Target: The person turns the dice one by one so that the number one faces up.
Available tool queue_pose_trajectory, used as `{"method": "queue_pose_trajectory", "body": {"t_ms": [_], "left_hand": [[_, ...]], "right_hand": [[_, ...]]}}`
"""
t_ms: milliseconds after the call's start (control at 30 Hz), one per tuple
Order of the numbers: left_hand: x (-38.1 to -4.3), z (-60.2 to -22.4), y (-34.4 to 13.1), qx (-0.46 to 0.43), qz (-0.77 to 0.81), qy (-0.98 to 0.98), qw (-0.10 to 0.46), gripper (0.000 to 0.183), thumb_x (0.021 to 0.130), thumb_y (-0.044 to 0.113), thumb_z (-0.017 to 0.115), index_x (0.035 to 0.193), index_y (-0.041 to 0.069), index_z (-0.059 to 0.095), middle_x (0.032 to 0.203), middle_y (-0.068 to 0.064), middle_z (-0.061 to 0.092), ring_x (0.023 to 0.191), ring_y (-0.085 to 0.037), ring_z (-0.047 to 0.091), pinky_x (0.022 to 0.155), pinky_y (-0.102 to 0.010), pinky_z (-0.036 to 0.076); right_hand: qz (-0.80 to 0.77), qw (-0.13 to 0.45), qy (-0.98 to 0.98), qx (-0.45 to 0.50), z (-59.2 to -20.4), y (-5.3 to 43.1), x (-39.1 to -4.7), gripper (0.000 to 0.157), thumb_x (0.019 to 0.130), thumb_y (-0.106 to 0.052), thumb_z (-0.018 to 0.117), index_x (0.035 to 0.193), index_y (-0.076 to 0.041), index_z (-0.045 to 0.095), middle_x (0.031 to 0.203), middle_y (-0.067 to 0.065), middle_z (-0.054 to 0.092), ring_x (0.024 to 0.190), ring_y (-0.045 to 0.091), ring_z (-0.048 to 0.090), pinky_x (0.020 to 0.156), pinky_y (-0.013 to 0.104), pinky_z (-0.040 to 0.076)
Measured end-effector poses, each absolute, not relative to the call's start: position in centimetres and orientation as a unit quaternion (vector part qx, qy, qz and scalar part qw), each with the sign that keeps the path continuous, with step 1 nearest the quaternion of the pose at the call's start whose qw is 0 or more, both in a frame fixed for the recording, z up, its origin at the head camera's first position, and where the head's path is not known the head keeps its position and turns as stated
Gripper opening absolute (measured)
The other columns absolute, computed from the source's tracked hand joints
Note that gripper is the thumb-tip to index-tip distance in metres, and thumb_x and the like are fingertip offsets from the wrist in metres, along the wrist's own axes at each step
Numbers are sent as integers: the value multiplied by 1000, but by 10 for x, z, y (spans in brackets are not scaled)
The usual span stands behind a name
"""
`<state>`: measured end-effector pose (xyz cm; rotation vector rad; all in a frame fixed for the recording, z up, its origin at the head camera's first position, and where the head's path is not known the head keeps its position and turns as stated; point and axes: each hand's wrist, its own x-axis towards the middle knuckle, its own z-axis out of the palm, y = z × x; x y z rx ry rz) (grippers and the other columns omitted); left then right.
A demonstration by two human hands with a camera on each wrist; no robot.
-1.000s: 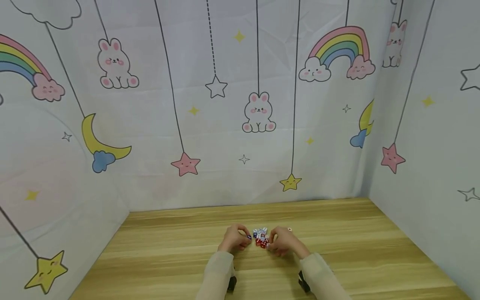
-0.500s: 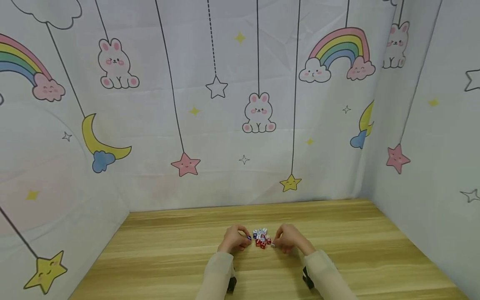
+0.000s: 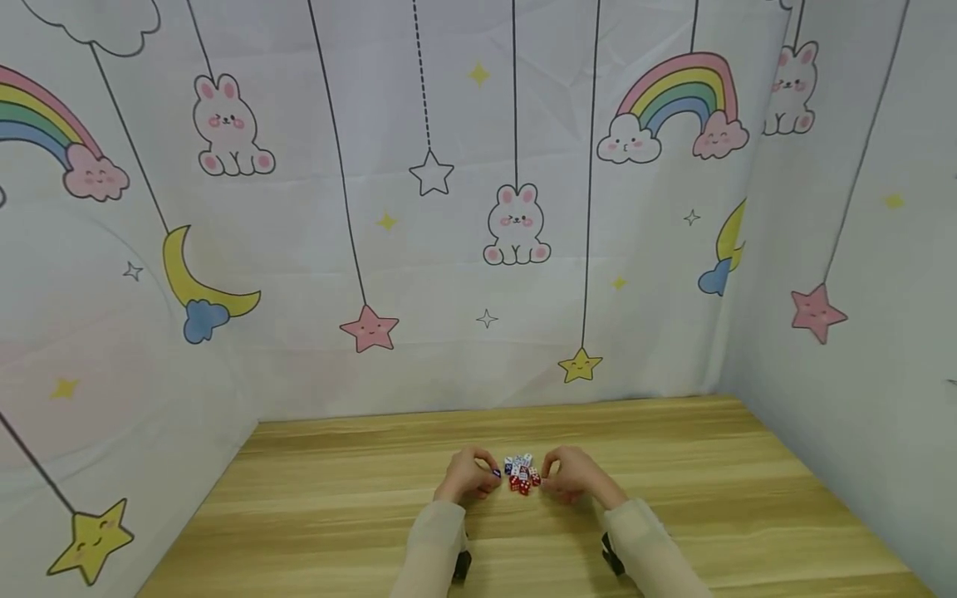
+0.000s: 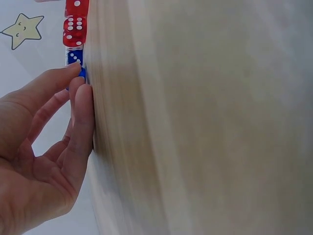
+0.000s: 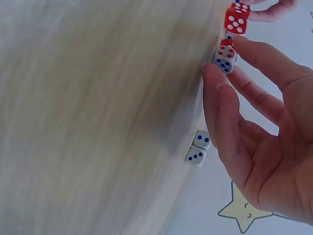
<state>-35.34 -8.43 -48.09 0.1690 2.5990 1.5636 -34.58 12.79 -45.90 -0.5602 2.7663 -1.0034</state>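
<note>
a pile of dice (image 3: pixel 522 473) sits on the table (image 3: pixel 336 498), about midway from left to right. the left hand (image 3: pixel 468 477) is just left of the pile, with one die (image 3: pixel 497 473) between its fingers and thumb. the right hand (image 3: pixel 574 473) is just right of the pile, with a die (image 5: pixel 225 59) between thumb and fingers too. two more dice (image 5: pixel 195 156) lie side by side on the table near the right hand, apart from the pile. a back wall (image 3: pixel 449 274) stands behind the table, with a left wall (image 3: pixel 164 440) and right wall (image 3: pixel 860 399) beside it.
</note>
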Motion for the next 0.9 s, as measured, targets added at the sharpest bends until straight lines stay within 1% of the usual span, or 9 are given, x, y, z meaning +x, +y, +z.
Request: {"method": "queue_pose_trajectory", "body": {"t_ms": [133, 200, 333, 400, 533, 700, 900], "left_hand": [[-353, -480, -83, 55, 513, 855, 55, 13, 69, 0, 70, 80, 1, 64, 61, -10, 62, 49, -12, 57, 43, -27, 50], [-353, -481, -83, 55, 513, 855, 56, 13, 69, 0, 70, 80, 1, 64, 61, -10, 62, 49, -12, 57, 43, -26, 50], [-354, -482, -83, 55, 517, 853, 58, 13, 69, 0, 70, 80, 1, 64, 61, -9, 62, 49, -12, 56, 43, -27, 50], [-355, -482, -84, 56, 518, 851, 57, 13, 69, 0, 70, 80, 1, 64, 60, -8, 61, 48, -12, 56, 43, -27, 50], [-356, -483, -84, 60, 520, 850, 57, 13, 70, -1, 70, 81, 1, 64, 60, -7, 61, 47, -11, 55, 43, -26, 50], [-356, -482, -84, 61, 520, 850, 58, 13, 70, 0, 70, 81, 0, 64, 60, -7, 61, 47, -11, 55, 43, -26, 50], [-354, -481, -84, 55, 514, 854, 61, 14, 70, -1, 70, 82, 0, 64, 61, -8, 62, 48, -11, 55, 43, -26, 50]], "right_hand": [[-301, 58, 933, -190, -460, 125, -343, 14, 71, -10, 71, 75, -5, 59, 59, 3, 54, 39, 9, 47, 34, 20, 36], [-296, 56, 935, -189, -461, 124, -344, 14, 70, -10, 71, 74, -6, 59, 60, 4, 56, 38, 9, 47, 34, 20, 35], [-308, 58, 930, -189, -463, 127, -346, 11, 69, -5, 68, 76, -7, 59, 77, 10, 59, 40, 10, 48, 35, 21, 38], [-320, 66, 927, -186, -464, 129, -348, 11, 69, -4, 67, 77, -7, 59, 81, 11, 58, 41, 11, 50, 35, 22, 40], [-340, 82, 920, -176, -465, 132, -348, 11, 71, -5, 67, 80, -8, 60, 76, 8, 57, 43, 11, 50, 36, 23, 41], [-346, 85, 918, -174, -466, 136, -349, 11, 73, -8, 68, 81, -10, 60, 71, 5, 57, 42, 10, 49, 36, 22, 41], [-346, 84, 919, -168, -466, 139, -348, 12, 72, -9, 70, 79, -9, 60, 64, 4, 57, 40, 9, 49, 36, 22, 41]]}}
